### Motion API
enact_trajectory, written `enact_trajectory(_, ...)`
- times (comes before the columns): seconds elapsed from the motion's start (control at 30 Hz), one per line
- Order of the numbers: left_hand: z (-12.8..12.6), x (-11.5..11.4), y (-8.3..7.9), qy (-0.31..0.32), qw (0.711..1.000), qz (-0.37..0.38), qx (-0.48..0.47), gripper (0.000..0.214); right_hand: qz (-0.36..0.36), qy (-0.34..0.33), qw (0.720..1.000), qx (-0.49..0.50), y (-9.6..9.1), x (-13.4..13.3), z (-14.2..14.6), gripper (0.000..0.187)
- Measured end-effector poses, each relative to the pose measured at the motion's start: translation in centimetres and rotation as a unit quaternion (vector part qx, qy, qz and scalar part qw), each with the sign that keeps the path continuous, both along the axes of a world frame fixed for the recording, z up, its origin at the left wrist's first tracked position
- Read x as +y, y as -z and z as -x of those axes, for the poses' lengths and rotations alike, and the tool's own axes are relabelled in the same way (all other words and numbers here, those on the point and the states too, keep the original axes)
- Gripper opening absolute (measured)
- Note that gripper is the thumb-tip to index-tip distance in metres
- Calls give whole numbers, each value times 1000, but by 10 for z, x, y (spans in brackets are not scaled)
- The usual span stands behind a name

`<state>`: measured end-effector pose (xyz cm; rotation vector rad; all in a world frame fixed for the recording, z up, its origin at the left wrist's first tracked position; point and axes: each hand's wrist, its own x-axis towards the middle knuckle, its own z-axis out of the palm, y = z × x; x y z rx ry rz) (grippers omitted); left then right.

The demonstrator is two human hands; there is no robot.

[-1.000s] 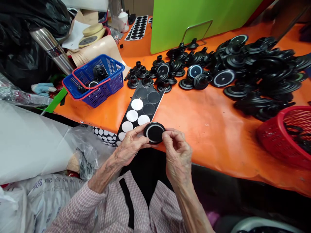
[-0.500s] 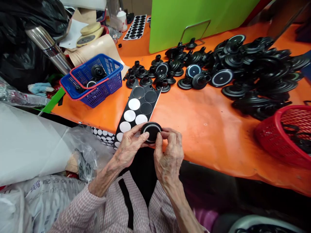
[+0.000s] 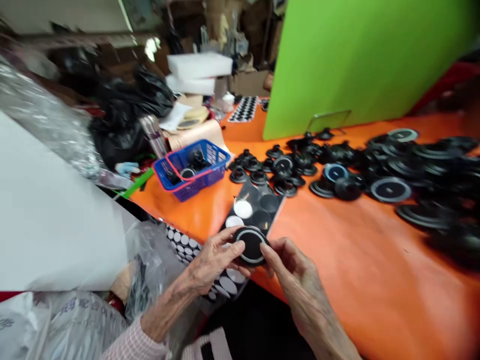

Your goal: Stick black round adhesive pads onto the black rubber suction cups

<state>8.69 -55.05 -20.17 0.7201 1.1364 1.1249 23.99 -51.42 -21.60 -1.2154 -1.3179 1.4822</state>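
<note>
A black suction-cup-like disc [image 3: 252,246] with a pale ring on its face is held between both hands, face up, over the table's front edge. My left hand [image 3: 215,257] is closed on its left side, thumb on top and fingers beneath. On the right rim presses the thumb of my right hand [image 3: 296,272], its other fingers curled beside and partly behind the disc. Under and behind the hands lies a sticker sheet [image 3: 275,200] with white and dark circles, partly covered by the left hand and the disc.
Several black stemmed discs [image 3: 390,190] are heaped across the orange table [image 3: 337,250]. A blue basket [image 3: 195,187] with black parts stands at left, below a steel flask [image 3: 153,135]. An upright green board [image 3: 356,60] closes off the back. White sheeting [image 3: 56,210] hangs at left.
The view has swung left and up, so the scene sits lower and further right, and the red basket is out of frame. My right hand has opened its pinch into a wider hold on the rim.
</note>
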Motion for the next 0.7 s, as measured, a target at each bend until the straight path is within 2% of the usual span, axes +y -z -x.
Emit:
enact_trajectory(0.1,39,24,-28,-46,995,-56,64,48,-26,-63,995,79,-23,36,44,36)
enact_trajectory(0.2,82,46,-75,-138,970,-94,174,52,-47,-96,975,197,-56,65,95,35)
enact_trajectory(0.23,94,50,-88,-160,953,-108,231,56,-54,-97,967,230,-65,72,105,38)
enact_trajectory(0.3,110,52,-101,-225,884,-172,371,54,-95,-79,965,233,-71,80,111,36)
enact_trajectory(0.33,113,49,-99,-237,858,-189,414,49,-129,-58,971,192,-68,79,105,32)
enact_trajectory(0.37,113,45,-90,-223,851,-192,435,44,-171,-27,977,125,-59,75,96,27)
enact_trajectory(0.4,109,41,-77,-190,862,-179,434,41,-217,12,975,40,-47,68,83,23)
enact_trajectory(0.43,103,36,-60,-140,886,-152,415,40,-261,58,962,-54,-32,58,69,21)
enact_trajectory(0.5,85,31,-24,-69,922,-84,371,45,-332,135,911,-204,2,34,42,21)
enact_trajectory(0.53,76,31,-7,-42,937,-52,342,50,-343,141,896,-243,18,22,32,23)
enact_trajectory(0.6,59,38,15,8,967,1,254,57,-345,121,891,-267,45,3,20,26)
enact_trajectory(0.7,43,54,23,86,989,34,111,45,-339,94,898,-263,62,-9,20,28)
